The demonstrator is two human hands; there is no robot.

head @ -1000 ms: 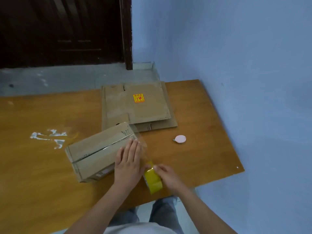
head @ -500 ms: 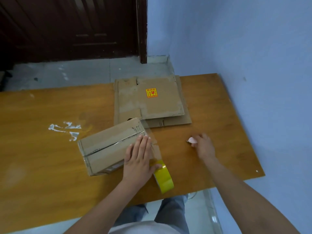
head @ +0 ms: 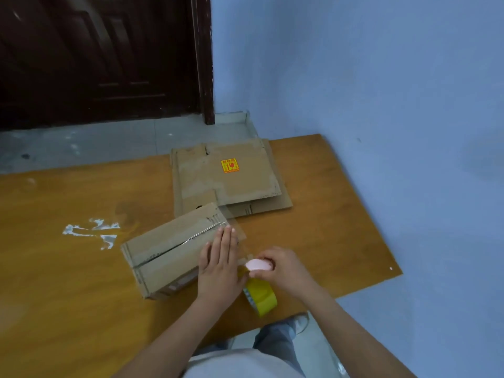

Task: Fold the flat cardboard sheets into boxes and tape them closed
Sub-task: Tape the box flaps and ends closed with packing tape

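Note:
A folded cardboard box (head: 169, 249) lies on the wooden table (head: 81, 296), its top seam covered with clear tape. My left hand (head: 219, 266) presses flat on the box's right end, fingers straight. Clear tape stretches from the box to a yellow tape roll (head: 261, 298) standing on the table just right of that hand. My right hand (head: 281, 267) grips a small pink cutter (head: 259, 265) at the stretched tape above the roll. Flat cardboard sheets (head: 231, 181), the top one with a yellow sticker, are stacked behind the box.
A blue wall (head: 381, 105) runs along the table's right edge. A dark door (head: 95, 55) and grey floor lie beyond the far edge. White scuff marks (head: 92, 233) show on the table left of the box.
My right hand let go of the tape roll, reached right to the pink cutter on the table, picked it up and brought it back to the tape. My left hand stayed pressed on the box.

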